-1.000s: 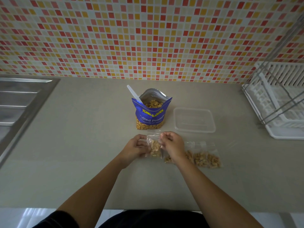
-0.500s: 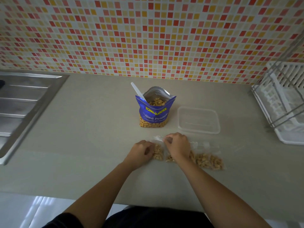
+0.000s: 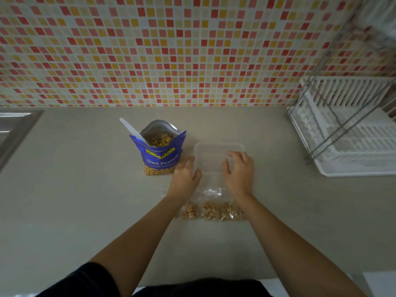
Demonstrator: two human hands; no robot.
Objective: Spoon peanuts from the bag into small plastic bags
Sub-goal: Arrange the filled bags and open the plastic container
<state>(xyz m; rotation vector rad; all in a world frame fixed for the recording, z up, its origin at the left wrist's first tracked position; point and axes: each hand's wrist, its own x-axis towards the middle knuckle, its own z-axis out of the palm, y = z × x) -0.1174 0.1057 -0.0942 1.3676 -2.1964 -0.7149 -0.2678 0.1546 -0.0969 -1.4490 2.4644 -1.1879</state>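
The head camera looks down at a long grey counter [image 3: 64,200]. Behind its back edge is a wall [image 3: 171,50] of tiny red, orange, yellow and white tiles. At the left edge of the counter is a bit of a shiny metal sink [image 3: 12,129]. At the right edge sits a white dish rack [image 3: 347,138] with grey wires over it.

Near the middle of the counter, toward the back edge, a blue peanut bag [image 3: 159,153] stands up with its top open. Peanuts show inside it. A white spoon [image 3: 131,129] sticks out of the bag and leans to the left.

Just to the right of the bag is a clear plastic box [image 3: 214,155]. The left hand [image 3: 186,179] is at the left side of the box, with loose, half-open fingers. The right hand [image 3: 239,170] is over the right side of the box, with its fingers spread. I cannot tell if the hands grip the box or only touch it.

Closer to the front edge, between the two arms, lie small clear bags [image 3: 211,209] with peanuts in them. They lie flat in a row, side by side. No hand is on them.
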